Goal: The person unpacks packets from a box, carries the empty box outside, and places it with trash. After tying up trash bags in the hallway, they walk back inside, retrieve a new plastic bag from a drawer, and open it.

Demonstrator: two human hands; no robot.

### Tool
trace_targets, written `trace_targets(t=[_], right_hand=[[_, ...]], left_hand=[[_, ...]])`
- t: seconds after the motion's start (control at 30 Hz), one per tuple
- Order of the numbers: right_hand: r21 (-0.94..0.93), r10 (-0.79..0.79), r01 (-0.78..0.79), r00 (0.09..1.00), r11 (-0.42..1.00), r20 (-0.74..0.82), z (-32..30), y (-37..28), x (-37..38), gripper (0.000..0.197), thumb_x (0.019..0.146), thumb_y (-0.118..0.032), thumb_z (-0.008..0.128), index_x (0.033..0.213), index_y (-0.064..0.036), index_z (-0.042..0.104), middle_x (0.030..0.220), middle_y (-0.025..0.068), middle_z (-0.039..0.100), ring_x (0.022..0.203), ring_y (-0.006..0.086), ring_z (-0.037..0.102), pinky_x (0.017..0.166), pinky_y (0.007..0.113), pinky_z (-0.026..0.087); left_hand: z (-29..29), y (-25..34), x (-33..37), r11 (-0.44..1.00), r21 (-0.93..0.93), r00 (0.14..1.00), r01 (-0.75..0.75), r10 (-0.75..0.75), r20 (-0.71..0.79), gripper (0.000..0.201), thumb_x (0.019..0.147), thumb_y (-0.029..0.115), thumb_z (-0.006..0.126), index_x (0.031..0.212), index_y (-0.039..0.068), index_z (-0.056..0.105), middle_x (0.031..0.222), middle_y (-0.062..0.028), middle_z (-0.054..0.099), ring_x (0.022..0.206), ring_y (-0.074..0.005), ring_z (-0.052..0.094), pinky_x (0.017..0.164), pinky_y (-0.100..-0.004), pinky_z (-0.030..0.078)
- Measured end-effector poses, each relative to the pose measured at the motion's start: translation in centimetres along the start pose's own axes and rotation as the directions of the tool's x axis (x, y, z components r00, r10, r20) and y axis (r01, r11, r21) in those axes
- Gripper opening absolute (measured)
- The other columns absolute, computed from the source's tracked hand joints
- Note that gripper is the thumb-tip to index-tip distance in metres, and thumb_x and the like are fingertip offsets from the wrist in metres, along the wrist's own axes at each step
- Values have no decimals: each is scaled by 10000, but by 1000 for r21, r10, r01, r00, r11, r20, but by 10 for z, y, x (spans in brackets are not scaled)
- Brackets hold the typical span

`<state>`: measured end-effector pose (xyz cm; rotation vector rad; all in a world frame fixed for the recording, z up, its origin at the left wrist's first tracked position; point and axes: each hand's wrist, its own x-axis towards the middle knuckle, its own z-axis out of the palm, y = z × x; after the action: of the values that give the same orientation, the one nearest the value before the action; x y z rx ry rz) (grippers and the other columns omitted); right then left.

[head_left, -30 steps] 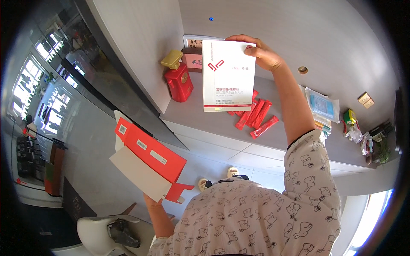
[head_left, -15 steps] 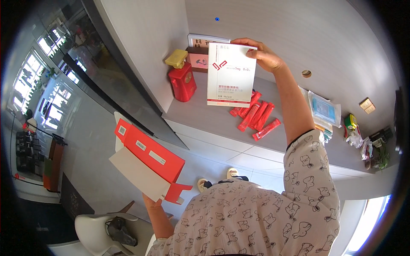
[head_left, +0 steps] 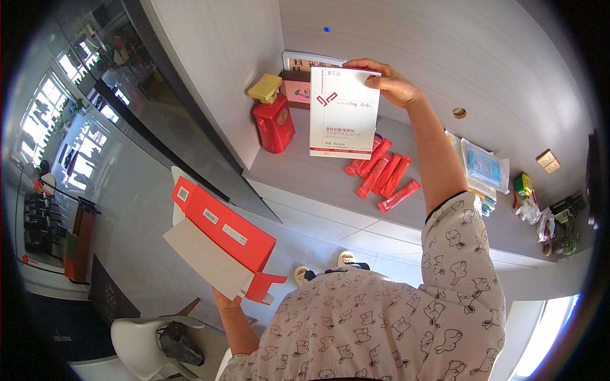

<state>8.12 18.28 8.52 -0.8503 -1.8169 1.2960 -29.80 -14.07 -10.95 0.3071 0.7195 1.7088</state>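
Observation:
My right hand point(head_left: 391, 84) reaches over the counter and grips the top right corner of a white box point(head_left: 346, 114) with red print and a red stripe along its bottom. The box is upright, its printed front toward me; I cannot tell whether it rests on the counter. Just beside its lower right lie several red stick packets point(head_left: 386, 174) in a loose pile. Low on the left, my left hand point(head_left: 227, 301) is closed on the near end of an opened red carton point(head_left: 232, 225) with a pale panel and loose flaps. Its fingers are mostly hidden behind the carton.
A red bottle with a gold cap point(head_left: 274, 120) stands left of the white box, before a pink box point(head_left: 296, 92). Packaged sheets point(head_left: 484, 166) and small items lie farther right on the grey counter point(head_left: 305, 184). A white chair point(head_left: 136, 346) holding a dark bag is behind my left arm.
The view has shifted very slightly. Both hands keep their hold on the boxes, with almost no movement.

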Motion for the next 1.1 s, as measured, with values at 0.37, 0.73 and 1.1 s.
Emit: trace_targets(t=[0.37,0.73,1.1], right_hand=[[34,-18,17,999,999,50,-5,4,4,563,604,-208,574,1128,-32,472,1086,102,517,1015,204,477,908,294,345],[40,8,-11,998,999,57,-6,9,7,550,610,-171,554,1131,-22,463,1094,106,509,1020,205,472,917,294,340],[-18,-4,6,996,1000,88,-8,17,12,531,631,-169,553,1143,-62,467,1107,86,503,1014,192,462,911,294,334]], left_hand=[[5,-1,0,1000,-4,999,-25,25,29,405,813,243,510,1128,2,429,1102,-110,513,987,-232,516,823,-355,450],[-2,-5,0,998,-54,998,-43,40,-52,440,793,188,499,1163,-27,393,1114,-144,493,972,-273,520,800,-388,461],[0,-4,-4,998,30,995,-50,53,-87,468,776,208,517,1155,-39,395,1109,-153,493,976,-272,519,808,-394,456]])
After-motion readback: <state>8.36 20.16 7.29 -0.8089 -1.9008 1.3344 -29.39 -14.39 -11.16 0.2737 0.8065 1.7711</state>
